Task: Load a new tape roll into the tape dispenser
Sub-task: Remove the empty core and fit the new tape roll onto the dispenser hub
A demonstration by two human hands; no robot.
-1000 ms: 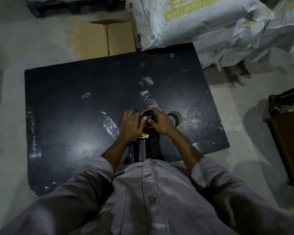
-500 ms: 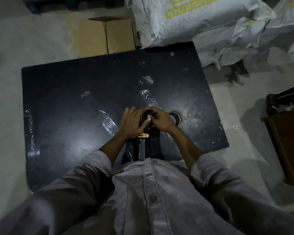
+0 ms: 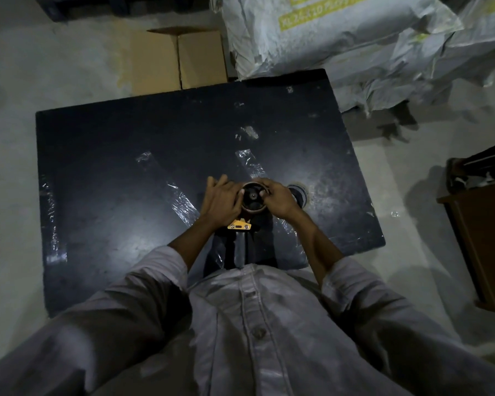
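Observation:
A tape dispenser (image 3: 240, 225) with a yellow plate and a dark handle lies on the black table (image 3: 120, 172) in front of me. On its black hub sits a tape roll (image 3: 253, 197), seen end-on as a ring. My left hand (image 3: 220, 202) grips the roll's left side, thumb on its rim. My right hand (image 3: 279, 200) holds the right side, fingers curled over the top edge. A second roll (image 3: 299, 192) lies flat on the table just right of my right hand, partly hidden by it.
Strips of clear tape (image 3: 183, 202) are stuck across the tabletop. A cardboard box (image 3: 177, 58) stands on the floor behind the table, with white sacks (image 3: 340, 32) to the back right. A brown cabinet (image 3: 486, 238) is at the right edge.
Both hands have stayed on the roll at the dispenser, shifting their grip slightly. The camera has tilted a little; nothing has been let go.

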